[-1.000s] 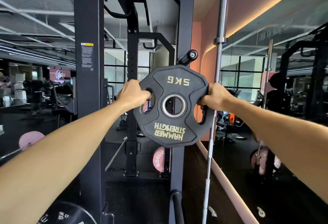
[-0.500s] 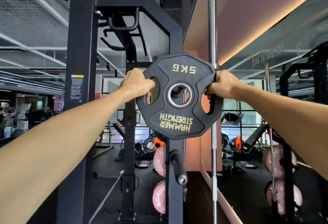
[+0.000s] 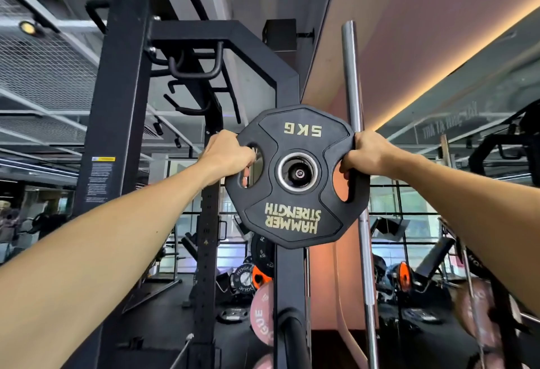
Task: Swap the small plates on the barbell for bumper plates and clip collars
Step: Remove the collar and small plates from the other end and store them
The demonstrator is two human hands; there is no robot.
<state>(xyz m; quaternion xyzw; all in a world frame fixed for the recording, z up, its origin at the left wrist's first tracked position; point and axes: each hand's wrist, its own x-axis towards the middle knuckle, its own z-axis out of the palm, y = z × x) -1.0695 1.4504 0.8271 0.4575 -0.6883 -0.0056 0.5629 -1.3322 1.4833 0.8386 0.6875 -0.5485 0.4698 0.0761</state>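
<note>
A small black 5 kg plate (image 3: 295,216) with gold "Hammer Strength" lettering is held upside down at arm's length, high against a black rack upright (image 3: 289,281). My left hand (image 3: 228,155) grips its left handle slot and my right hand (image 3: 366,152) grips its right one, fingers curled through the openings. The round end of a storage peg (image 3: 298,173) shows through the plate's centre hole. Pink bumper plates (image 3: 261,313) hang on the rack lower down. No collars are visible.
A bare steel barbell (image 3: 355,105) stands upright just right of the plate. A second storage peg (image 3: 292,336) juts out below. A wall mirror (image 3: 453,193) fills the right side. More plates (image 3: 245,279) lie farther back on the dark floor.
Both hands have lifted the 5 kg plate higher up the rack upright. Its centre hole now lines up with an upper storage peg.
</note>
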